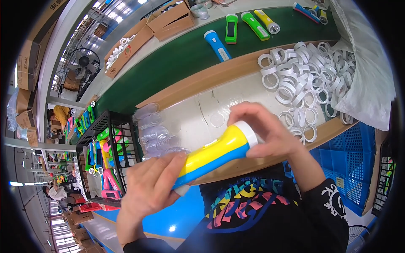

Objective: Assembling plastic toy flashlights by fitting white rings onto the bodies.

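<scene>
A yellow and blue flashlight lies at a slant across the front of my body, its wide head up and to the right. My left hand is wrapped around its narrow end. Around the head sits a white ring, which my right hand grips from the far right with thumb and curled fingers. Beyond my hands is a shallow cardboard tray. Clear round discs lie overlapping at its left end, and loose white rings are heaped at its right end.
Behind the tray, blue, green and yellow flashlights lie on the green table. A black crate of colourful flashlights stands left. A white sack and blue plastic crates are at right.
</scene>
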A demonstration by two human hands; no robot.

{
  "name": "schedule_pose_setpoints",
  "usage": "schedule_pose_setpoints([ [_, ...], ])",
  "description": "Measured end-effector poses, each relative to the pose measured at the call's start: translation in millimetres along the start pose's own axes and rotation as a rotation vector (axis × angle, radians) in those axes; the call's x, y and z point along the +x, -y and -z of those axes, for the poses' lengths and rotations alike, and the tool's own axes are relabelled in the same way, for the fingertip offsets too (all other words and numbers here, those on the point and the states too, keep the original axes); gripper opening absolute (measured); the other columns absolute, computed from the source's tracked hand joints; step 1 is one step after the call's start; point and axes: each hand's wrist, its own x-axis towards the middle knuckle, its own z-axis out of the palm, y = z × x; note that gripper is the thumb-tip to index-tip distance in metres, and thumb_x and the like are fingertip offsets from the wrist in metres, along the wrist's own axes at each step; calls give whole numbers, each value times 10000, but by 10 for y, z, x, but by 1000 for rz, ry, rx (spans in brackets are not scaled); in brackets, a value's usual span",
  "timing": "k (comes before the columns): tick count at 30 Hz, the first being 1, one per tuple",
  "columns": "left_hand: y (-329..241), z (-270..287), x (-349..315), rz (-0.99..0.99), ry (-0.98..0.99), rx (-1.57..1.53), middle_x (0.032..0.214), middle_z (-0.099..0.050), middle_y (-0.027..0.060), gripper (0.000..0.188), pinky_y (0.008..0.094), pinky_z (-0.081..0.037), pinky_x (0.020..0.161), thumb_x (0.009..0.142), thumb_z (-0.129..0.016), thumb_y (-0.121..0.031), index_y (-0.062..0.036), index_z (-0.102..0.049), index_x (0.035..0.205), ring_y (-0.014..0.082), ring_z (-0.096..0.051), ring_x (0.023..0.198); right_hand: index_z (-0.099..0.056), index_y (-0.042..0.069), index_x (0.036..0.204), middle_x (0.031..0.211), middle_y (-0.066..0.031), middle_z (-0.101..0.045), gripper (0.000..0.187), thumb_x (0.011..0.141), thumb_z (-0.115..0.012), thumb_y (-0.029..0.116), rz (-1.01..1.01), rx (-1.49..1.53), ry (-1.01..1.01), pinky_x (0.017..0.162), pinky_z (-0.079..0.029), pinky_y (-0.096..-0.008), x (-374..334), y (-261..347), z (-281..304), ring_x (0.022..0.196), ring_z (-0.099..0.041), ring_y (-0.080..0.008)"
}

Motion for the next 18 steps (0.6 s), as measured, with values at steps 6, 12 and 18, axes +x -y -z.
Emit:
schedule_pose_setpoints([
  [6,-93,-296,-161,275,91,-909,975,-660,146,536,289,-504,744,672,-775,-114,1,-566,1152,248,-661,832,-488,82,1202,1182,-177,-527,617,783,-623,515,546,-605,186,887,-427,-450,-6,382,-336,1050,-547,-329],
  [12,-122,-653,149,167,-87,-66,824,-615,135,502,343,-500,619,679,-718,-59,14,-544,1143,294,-608,712,-557,61,1068,999,-99,-597,325,933,-400,312,-359,-78,-351,852,-442,-332,107,-183,-125,943,-562,-217],
  [18,-38,-758,-26,503,-118,-643,946,-630,150,490,287,-496,678,708,-739,-114,-10,-552,1149,243,-631,817,-466,34,1213,1148,-107,-535,455,964,-338,393,-442,197,-246,937,-398,-332,164,-12,-76,1061,-510,-219],
])
